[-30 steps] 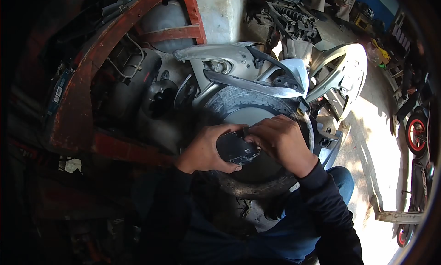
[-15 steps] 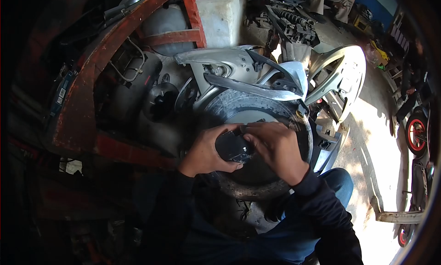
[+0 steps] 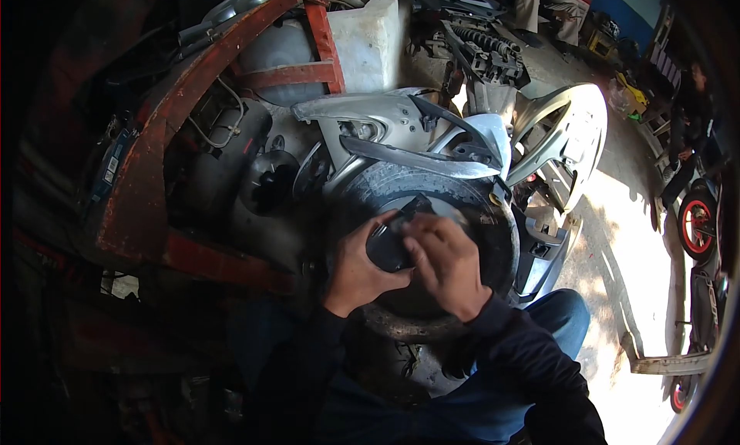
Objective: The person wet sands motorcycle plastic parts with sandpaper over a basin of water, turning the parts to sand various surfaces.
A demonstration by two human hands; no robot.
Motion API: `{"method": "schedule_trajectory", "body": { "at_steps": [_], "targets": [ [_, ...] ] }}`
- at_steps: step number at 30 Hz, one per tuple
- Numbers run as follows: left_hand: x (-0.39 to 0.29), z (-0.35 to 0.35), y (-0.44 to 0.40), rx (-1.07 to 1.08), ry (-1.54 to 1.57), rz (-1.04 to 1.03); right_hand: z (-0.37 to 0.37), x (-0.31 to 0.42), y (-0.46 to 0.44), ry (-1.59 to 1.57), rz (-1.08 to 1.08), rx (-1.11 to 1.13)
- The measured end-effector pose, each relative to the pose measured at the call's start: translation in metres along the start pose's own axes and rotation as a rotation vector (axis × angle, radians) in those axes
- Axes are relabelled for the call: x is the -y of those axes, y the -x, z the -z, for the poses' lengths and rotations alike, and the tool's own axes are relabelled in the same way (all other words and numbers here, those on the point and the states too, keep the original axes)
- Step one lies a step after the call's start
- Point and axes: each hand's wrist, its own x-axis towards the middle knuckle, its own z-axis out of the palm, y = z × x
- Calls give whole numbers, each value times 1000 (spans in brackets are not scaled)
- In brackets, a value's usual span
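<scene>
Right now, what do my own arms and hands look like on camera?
Your left hand and right hand are bare, without gloves. Long dark sleeves, black or navy, cover both arms down to about the wrists. The right one shows wrinkled folds; I can't make out any markings.

A head-worn camera looks forward and down.

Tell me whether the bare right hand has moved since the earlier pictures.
Yes: the bare right hand has shifted left, away from the right edge of the round black rubber tyre.
</scene>
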Motion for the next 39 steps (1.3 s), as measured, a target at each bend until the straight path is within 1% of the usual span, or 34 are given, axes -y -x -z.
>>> {"method": "schedule_trajectory", "body": {
  "at_steps": [2,3,4,6,7,8,11,13,14,16,18,20,21,22,24,26,29,31,32,33,34,35,36,38,39],
  "targets": [
    [0,2,5,-22,4,-2,0,4,2,-69,194,-5],
    [1,4,7,-16,6,13,2,-2,0,-68,125,29],
    [1,5,9,-10,9,32,1,-8,0,-71,124,28],
    [-2,8,8,16,36,61,-2,-17,-2,-79,-41,67],
    [-2,9,5,35,63,87,-1,-2,-2,-103,85,32],
    [1,9,5,23,66,88,-1,12,-1,-101,236,65],
    [7,8,5,8,78,39,-6,3,-3,-86,249,60],
    [4,4,3,-27,29,18,-1,-10,-12,-178,-117,104],
    [4,5,2,-31,28,15,-2,-6,-11,-178,-112,103],
    [5,4,3,-13,63,-2,-3,11,-6,-72,178,24],
    [2,5,1,-9,57,3,-2,1,-8,-113,181,25],
    [2,7,5,2,45,20,0,-14,-10,-194,-56,91],
    [4,7,5,11,40,23,2,-3,-11,-42,53,69],
    [4,7,3,14,35,25,2,1,-12,-44,61,71],
    [0,7,4,0,80,37,1,7,-10,-117,258,62],
    [-3,9,6,26,81,88,6,-10,-12,-134,67,117],
    [0,7,2,23,50,33,2,1,-10,-87,98,67],
    [-2,7,1,13,73,40,0,14,-10,-119,286,71],
    [-3,7,2,8,95,47,2,8,-10,-117,281,68],
    [-1,6,3,13,97,50,5,-4,-12,-183,61,95],
    [2,3,2,-9,63,6,5,-13,-13,-247,-154,123],
    [3,1,2,-29,27,-38,1,-14,-9,-212,-85,53],
    [2,2,0,-32,26,-43,0,-7,-10,-211,-79,50],
    [-3,3,2,1,84,-22,2,9,-8,-132,206,38],
    [-5,4,2,8,85,-24,5,3,-10,-164,106,21]
  ]
}}
